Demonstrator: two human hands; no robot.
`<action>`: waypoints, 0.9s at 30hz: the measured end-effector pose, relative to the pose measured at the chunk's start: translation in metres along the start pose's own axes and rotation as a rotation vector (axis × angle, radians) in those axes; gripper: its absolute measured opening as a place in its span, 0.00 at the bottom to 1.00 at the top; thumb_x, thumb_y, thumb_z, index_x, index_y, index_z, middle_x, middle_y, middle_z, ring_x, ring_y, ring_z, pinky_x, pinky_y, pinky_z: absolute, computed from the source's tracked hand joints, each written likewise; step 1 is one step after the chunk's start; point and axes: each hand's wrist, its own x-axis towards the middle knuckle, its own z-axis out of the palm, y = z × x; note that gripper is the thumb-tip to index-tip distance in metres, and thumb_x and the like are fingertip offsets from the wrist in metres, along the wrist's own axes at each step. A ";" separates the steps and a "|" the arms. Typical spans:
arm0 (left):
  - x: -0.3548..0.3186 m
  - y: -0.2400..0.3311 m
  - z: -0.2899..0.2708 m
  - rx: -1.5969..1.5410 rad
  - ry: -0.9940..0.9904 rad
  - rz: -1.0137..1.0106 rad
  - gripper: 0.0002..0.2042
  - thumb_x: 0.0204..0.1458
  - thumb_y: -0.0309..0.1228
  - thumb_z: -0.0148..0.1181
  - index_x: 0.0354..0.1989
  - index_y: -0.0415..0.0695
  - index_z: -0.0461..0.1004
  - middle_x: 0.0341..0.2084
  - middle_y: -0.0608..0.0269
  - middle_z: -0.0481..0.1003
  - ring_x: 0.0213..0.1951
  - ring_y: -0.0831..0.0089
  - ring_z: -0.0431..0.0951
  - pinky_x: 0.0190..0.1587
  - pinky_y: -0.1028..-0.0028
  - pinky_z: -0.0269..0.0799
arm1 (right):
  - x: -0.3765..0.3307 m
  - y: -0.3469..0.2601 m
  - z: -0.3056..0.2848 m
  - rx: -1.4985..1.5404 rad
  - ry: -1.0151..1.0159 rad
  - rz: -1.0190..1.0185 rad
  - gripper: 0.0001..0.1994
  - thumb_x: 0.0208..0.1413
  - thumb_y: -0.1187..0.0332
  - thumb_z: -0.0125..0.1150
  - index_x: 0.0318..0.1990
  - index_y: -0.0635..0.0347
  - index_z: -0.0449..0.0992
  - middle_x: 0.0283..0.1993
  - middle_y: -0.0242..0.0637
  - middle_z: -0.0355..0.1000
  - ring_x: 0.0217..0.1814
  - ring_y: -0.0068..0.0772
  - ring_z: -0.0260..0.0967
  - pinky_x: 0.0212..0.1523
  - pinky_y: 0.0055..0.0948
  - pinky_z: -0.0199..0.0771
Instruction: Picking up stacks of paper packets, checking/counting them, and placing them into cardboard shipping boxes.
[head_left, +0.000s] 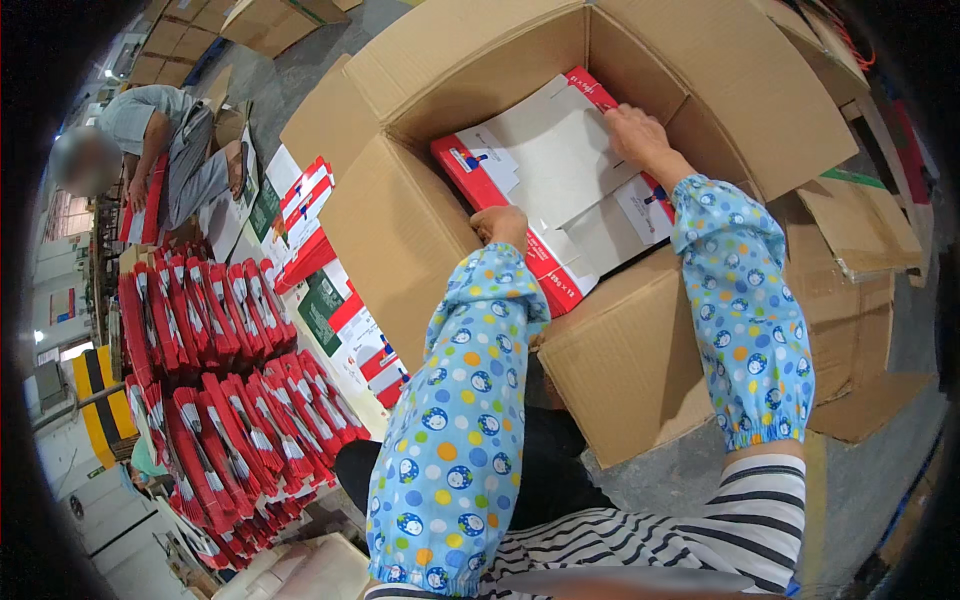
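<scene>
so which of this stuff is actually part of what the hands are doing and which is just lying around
In hand:
- left hand and right hand, both on the flat red and white carton
- big open cardboard box that the carton sits in

Lying about:
- rows of folded red cartons at left
- flattened brown cardboard at right
- seated person at upper left

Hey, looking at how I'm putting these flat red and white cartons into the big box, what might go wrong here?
The flat cartons sit tilted across the cardboard box, so a corner may catch on the wall and bend. Your left hand grips only the near edge and your right hand the far one, so loose sheets could slide apart. The rows of red cartons stacked at your left might topple if bumped.
</scene>
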 end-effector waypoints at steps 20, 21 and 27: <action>-0.157 -0.052 0.022 -2.210 0.518 -0.310 0.29 0.57 0.45 0.42 0.67 0.53 0.45 0.61 0.38 0.59 0.62 0.49 0.63 0.64 0.57 0.55 | -0.042 0.006 0.039 -0.096 -0.575 -0.389 0.15 0.39 0.75 0.58 0.38 0.64 0.80 0.43 0.49 0.76 0.41 0.51 0.76 0.34 0.46 0.77; -0.141 -0.073 0.027 -2.435 0.581 -0.470 0.32 0.56 0.59 0.37 0.64 0.52 0.55 0.64 0.43 0.58 0.64 0.57 0.61 0.65 0.63 0.52 | -0.027 -0.017 0.027 -0.089 -0.539 -0.428 0.15 0.39 0.75 0.58 0.38 0.64 0.80 0.43 0.49 0.76 0.41 0.51 0.76 0.34 0.46 0.77; -0.225 -0.028 0.040 -0.710 1.222 0.093 0.22 0.57 0.33 0.47 0.62 0.48 0.65 0.61 0.48 0.64 0.63 0.49 0.61 0.61 0.44 0.52 | -0.066 0.012 0.024 0.056 -0.723 -0.210 0.17 0.43 0.72 0.56 0.44 0.61 0.78 0.45 0.48 0.74 0.42 0.51 0.76 0.34 0.48 0.78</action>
